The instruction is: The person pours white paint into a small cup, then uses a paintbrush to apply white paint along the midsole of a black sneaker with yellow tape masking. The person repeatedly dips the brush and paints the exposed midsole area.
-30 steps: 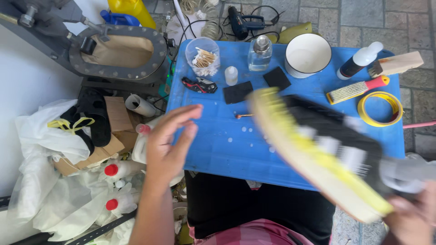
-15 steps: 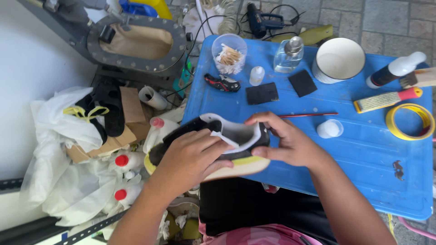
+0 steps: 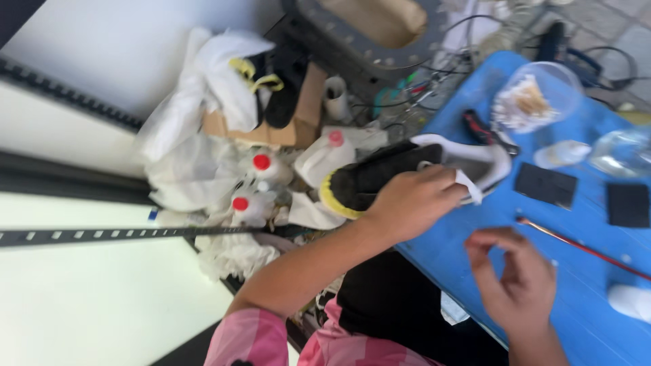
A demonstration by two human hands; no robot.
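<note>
The left hand (image 3: 413, 200) clamps its fingers over a black shoe (image 3: 400, 176) with a yellow sole and white lining, held at the blue worktop's (image 3: 542, 271) nine o'clock edge. The right hand (image 3: 519, 281) hovers empty at five o'clock of the shoe, fingers loosely curled, apart. The shoe seems steadied for handling; a thin red-handled brush (image 3: 576, 245) lies just beside the right hand at two o'clock.

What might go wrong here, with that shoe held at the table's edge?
The left hand alone holds the black shoe, whose yellow toe hangs past the blue table edge; a loose grip might drop it among the white bottles below. The free right hand hovers near the thin red-handled tool and might knock it.
</note>
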